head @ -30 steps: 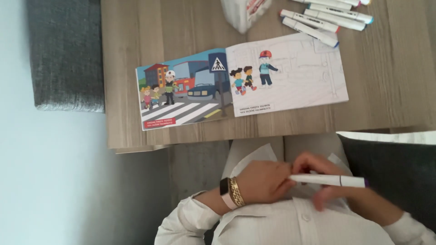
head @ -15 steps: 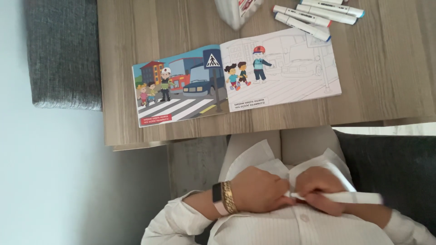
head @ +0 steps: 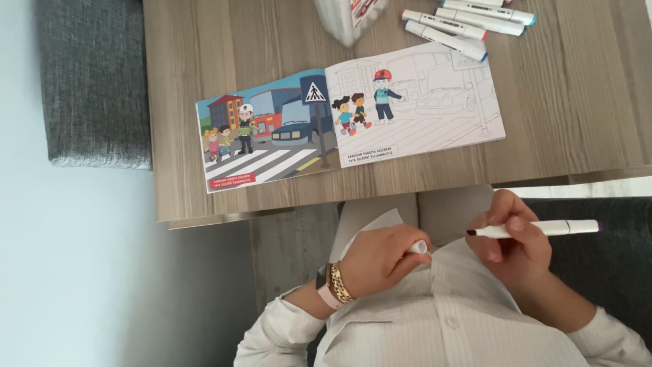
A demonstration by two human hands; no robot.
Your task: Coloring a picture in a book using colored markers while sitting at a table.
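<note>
While the colouring book (head: 353, 122) is lying open across the wooden bench (head: 577, 115), nothing is standing between it and the two hands, which are working below the bench edge, over the person's lap. Its left page is showing a fully coloured street scene with a crossing; its right page is showing the same scene mostly in outline, with only the small figures coloured. A row of white markers (head: 462, 24) is lying at the far edge of the bench, just beyond the book's right page, and a white pack (head: 346, 17) with a red patch is standing beside them, partly cut off by the frame. A grey cushion (head: 95, 81) is sitting to the left of the bench. The right hand (head: 513, 241) is closing its fingers around a white marker (head: 536, 229), holding it level with the dark tip bare and pointing toward the left hand. The left hand (head: 380, 261), well apart from that tip, is curling shut on the white cap (head: 419, 247), which is protruding from the fingertips. A watch and bracelet (head: 333, 285) are circling the left wrist.
</note>
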